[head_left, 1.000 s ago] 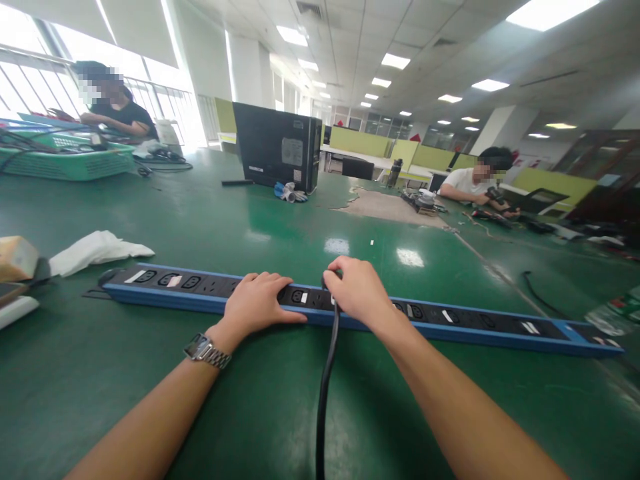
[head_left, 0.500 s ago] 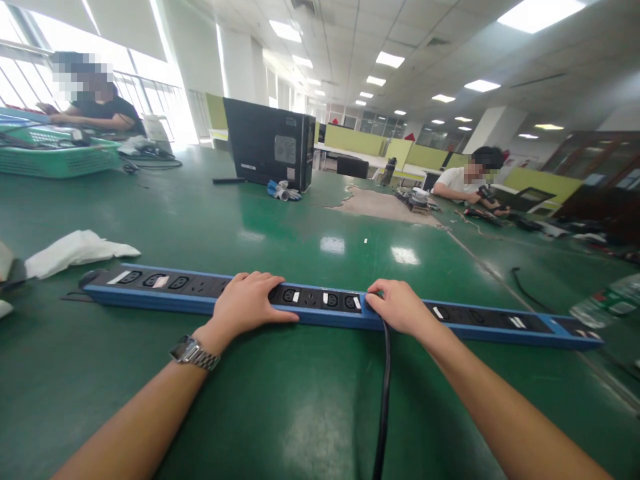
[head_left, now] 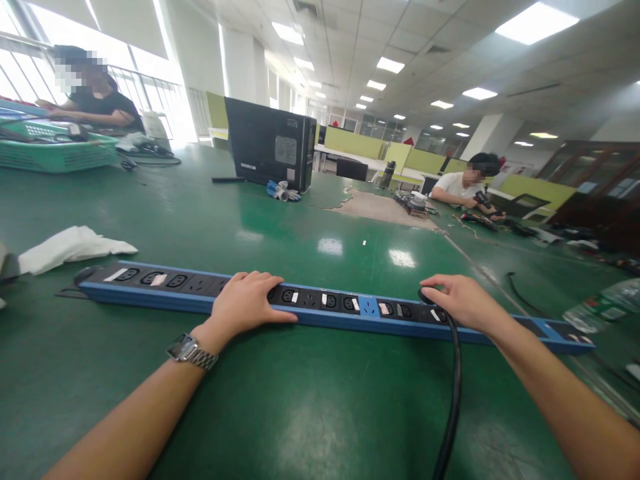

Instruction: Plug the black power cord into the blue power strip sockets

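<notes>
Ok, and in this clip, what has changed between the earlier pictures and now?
The right hand has moved rightward along the power strip, carrying the black plug and its cable with it. The blue socket, covered by that hand half a second ago, is now in view. Nothing was let go. The left hand stays on the strip.

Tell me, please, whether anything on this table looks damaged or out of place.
Yes, the far part of the green tabletop looks damaged: beyond the power strip, a tan patch with a ragged edge interrupts the glossy surface.
</notes>
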A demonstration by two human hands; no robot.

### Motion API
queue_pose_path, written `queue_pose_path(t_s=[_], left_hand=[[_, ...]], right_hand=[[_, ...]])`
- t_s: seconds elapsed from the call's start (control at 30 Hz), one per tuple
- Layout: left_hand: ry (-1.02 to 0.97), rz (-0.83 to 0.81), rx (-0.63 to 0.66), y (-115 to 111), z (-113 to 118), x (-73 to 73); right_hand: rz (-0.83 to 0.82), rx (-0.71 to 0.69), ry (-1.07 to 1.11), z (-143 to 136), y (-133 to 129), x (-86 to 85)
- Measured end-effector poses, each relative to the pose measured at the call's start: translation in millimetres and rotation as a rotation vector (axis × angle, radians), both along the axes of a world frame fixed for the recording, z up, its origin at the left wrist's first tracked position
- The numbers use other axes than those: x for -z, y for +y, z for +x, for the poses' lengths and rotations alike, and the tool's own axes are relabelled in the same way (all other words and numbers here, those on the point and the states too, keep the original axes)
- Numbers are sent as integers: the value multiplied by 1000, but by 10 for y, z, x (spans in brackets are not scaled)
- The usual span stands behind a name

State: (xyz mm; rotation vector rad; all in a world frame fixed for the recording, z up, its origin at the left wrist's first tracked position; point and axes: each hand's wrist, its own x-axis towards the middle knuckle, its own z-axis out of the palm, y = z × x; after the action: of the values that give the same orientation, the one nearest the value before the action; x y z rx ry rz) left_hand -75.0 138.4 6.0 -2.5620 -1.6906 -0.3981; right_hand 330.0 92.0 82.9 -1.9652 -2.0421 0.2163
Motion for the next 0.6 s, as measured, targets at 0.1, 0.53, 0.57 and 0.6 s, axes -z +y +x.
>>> queue_pose_path(t_s=[0.1,0.53,0.57,0.6], left_hand=[[-1,-3,1,6,7,0],[12,11,0,1,-14,23],[9,14,1,3,-15,29],[6,15,3,6,-17,34]], right_hand=[[-69,-10,-12,225,-29,196],[-206,30,12,112,-69,376],[-193,40,0,108,-66,357],[-152,60,-16,97,-66,318]])
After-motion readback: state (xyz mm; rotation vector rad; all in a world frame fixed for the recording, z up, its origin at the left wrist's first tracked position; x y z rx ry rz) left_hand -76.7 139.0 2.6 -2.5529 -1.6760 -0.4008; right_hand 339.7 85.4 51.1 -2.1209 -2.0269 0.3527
